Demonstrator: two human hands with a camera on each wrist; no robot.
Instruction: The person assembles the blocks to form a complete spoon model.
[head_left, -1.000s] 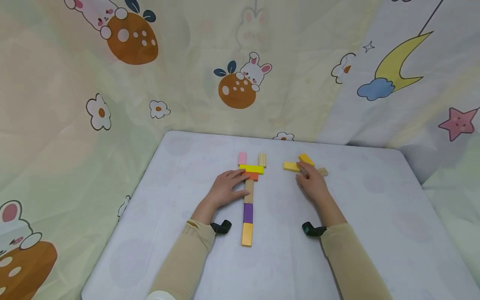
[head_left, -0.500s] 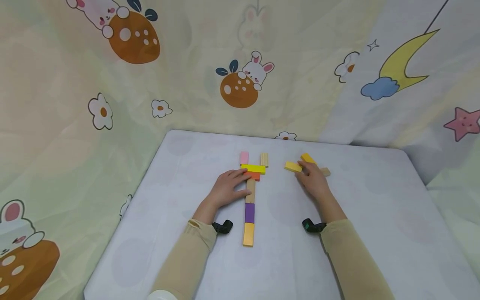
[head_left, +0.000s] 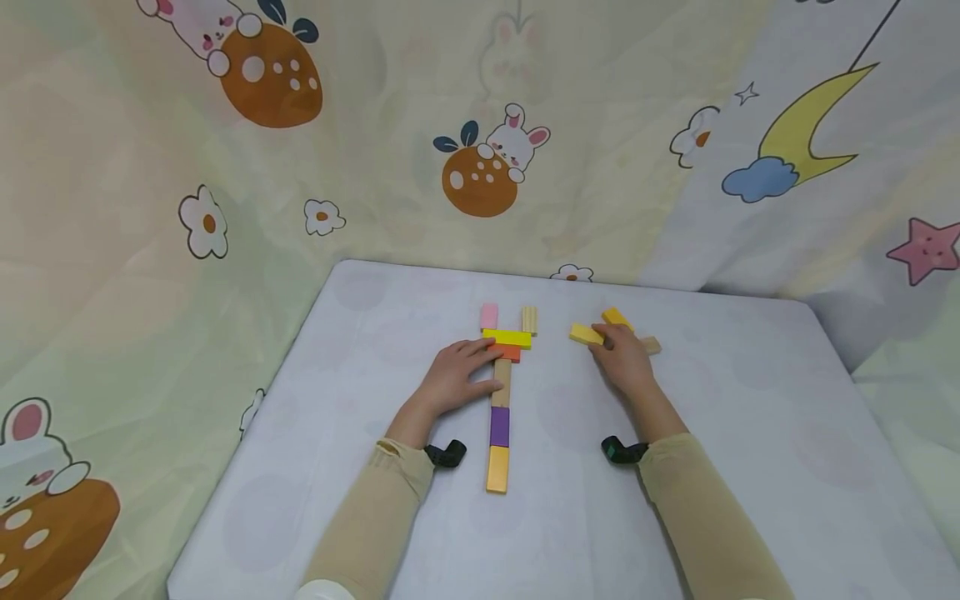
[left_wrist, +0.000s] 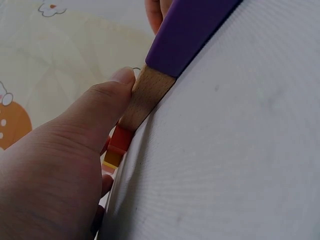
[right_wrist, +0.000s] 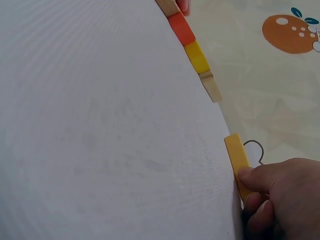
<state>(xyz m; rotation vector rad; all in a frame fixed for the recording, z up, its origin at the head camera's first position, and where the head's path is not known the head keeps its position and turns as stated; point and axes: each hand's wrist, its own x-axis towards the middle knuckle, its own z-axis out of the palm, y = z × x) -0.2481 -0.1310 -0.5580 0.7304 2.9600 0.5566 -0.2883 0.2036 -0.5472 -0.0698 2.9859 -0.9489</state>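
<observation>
My left hand point(head_left: 453, 377) lies beside a line of flat blocks in the head view. Its straight fingers touch the orange-red block point(head_left: 512, 354), and its thumb touches the side of the plain wooden block point(left_wrist: 145, 95). A purple block point(head_left: 499, 427) and a golden-yellow block point(head_left: 497, 470) continue the line toward me. A bright yellow block point(head_left: 507, 338) lies crosswise above the orange-red one. My right hand point(head_left: 626, 360) pinches a yellow block point(right_wrist: 236, 152) between thumb and curled fingers. Another yellow block point(head_left: 617, 317) and a wooden block point(head_left: 651, 344) lie close by, partly hidden.
Above the crosswise block stand a pink block point(head_left: 489, 316) and a ridged pale wooden block point(head_left: 529, 320), apart from each other. A white-covered table point(head_left: 750, 467) bears everything. A patterned cloth point(head_left: 375, 83) hangs behind its far edge.
My right hand shifts slightly and its fingers close more on the yellow block, which has turned a little. My left hand stays by the line; the whole head view has drifted slightly.
</observation>
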